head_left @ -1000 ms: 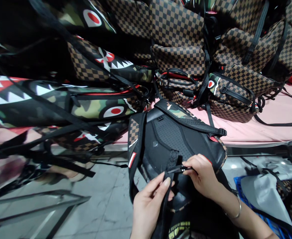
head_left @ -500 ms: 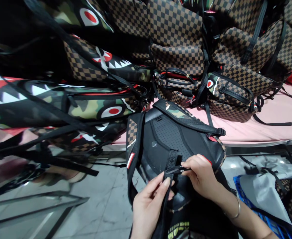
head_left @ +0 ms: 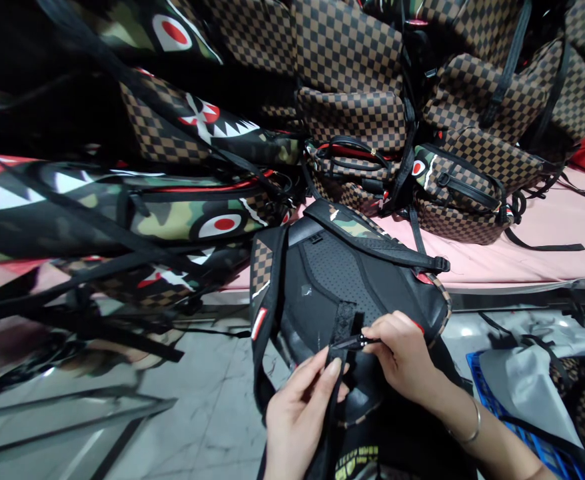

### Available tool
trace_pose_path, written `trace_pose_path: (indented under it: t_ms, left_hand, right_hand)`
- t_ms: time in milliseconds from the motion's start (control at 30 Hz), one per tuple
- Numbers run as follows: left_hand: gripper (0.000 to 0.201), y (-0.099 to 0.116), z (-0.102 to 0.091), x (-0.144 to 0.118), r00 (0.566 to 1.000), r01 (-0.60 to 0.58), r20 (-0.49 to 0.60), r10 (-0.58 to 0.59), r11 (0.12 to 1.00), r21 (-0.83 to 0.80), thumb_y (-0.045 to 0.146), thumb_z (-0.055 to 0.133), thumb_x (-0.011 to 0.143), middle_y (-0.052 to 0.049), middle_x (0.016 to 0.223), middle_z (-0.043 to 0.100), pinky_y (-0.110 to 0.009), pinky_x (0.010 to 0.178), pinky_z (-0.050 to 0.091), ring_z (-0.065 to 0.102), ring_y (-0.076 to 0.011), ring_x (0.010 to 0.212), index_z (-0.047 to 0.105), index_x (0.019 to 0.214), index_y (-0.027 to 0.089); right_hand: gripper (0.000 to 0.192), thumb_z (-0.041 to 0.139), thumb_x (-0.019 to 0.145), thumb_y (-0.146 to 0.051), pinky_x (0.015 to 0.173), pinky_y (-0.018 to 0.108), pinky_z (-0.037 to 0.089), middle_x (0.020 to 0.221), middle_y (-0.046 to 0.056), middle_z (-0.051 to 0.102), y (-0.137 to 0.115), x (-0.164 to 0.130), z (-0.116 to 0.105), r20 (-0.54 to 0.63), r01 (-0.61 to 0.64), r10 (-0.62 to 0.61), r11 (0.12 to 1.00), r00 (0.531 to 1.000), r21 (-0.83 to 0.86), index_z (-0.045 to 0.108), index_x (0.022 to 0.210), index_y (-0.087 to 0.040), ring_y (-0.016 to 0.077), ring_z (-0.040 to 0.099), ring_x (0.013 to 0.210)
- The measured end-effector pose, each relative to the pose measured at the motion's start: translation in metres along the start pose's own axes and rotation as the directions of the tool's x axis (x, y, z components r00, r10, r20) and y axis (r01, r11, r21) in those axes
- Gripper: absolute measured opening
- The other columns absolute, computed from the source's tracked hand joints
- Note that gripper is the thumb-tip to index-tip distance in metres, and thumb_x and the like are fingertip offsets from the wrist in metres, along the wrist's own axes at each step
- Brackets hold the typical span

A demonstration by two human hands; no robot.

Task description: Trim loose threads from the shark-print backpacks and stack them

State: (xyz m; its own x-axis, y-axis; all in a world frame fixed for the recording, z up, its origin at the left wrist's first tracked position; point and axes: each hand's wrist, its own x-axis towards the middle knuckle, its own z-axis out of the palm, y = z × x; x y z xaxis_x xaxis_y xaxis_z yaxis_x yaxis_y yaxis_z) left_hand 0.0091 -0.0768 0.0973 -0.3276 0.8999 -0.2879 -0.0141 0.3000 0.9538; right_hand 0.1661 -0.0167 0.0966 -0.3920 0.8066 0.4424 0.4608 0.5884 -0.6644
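Observation:
A backpack (head_left: 322,260) leans back-panel up against the pink table's edge, with black mesh padding, checkered edging and camouflage trim. My left hand (head_left: 305,397) is closed in a pinch on a black webbing strap (head_left: 333,407) in front of the panel. My right hand (head_left: 400,350) is closed on a small dark pointed tool that looks like thread snips (head_left: 355,342). Its tip points left at the strap end by my left fingertips; most of its handle is hidden in my fingers. A black textured patch (head_left: 345,320) lies on the panel just behind.
Checkered and camouflage backpacks (head_left: 352,120) with shark-mouth prints pile up across the pink tabletop (head_left: 472,267), loose straps hanging down. A blue crate (head_left: 482,380) with grey material stands at right. Metal legs (head_left: 72,407) stand on the tiled floor at left.
The view has shifted slightly. My hands keep the same hold on the strap and the tool, and the tool's tip stays at the strap end.

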Motion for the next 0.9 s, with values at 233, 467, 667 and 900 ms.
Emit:
trace_pose_path:
  t_ms: [233,467,667,900]
  left_hand:
    - [0.021,0.015,-0.002,0.006,0.926,0.353,0.309,-0.217,0.786,-0.507,0.030,0.070,0.070,0.007,0.049,0.044,-0.010,0.034,0.028,0.029,0.0009,0.034,0.065,0.080,0.012]
    - [0.020,0.023,0.003,0.002,0.696,0.670,0.680,-0.232,0.552,-0.497,0.031,0.069,0.072,0.008,0.049,0.035,-0.007,0.031,0.021,0.017,0.0033,0.033,0.064,0.074,0.012]
    - [0.035,0.002,-0.005,0.004,0.990,0.140,0.051,-0.132,0.971,-0.196,0.040,0.078,0.057,-0.004,0.082,0.068,-0.021,0.069,0.049,0.061,-0.0159,0.075,0.071,0.081,0.016]
    - [0.057,0.006,-0.009,0.009,0.963,0.229,-0.086,-0.255,0.946,-0.231,0.046,0.078,0.051,-0.005,0.076,0.072,-0.023,0.060,0.051,0.062,-0.0155,0.063,0.069,0.097,0.014]
  right_hand:
    - [0.012,0.050,0.085,-0.030,0.064,0.027,0.040,0.079,0.002,0.058,-0.003,0.004,-0.002,0.003,-0.256,0.283,0.863,0.959,0.435,0.054,0.088,-0.019,0.0140,0.052,0.070]
    - [0.020,0.058,0.072,-0.028,0.047,0.019,0.025,0.054,-0.008,0.030,-0.015,0.028,0.012,0.406,-0.566,0.403,0.472,0.820,0.676,0.044,0.062,-0.018,0.0064,0.028,0.050]
    - [0.026,0.058,0.073,-0.033,0.046,0.019,0.027,0.055,-0.007,0.036,-0.015,0.031,0.024,0.391,-0.617,0.504,0.437,0.770,0.654,0.040,0.060,-0.018,0.0067,0.031,0.050]
    - [0.015,0.050,0.082,-0.023,0.074,0.028,0.041,0.085,0.001,0.059,-0.015,0.014,0.017,0.012,-0.376,0.392,0.871,0.920,0.317,0.054,0.097,-0.020,0.0151,0.054,0.081]
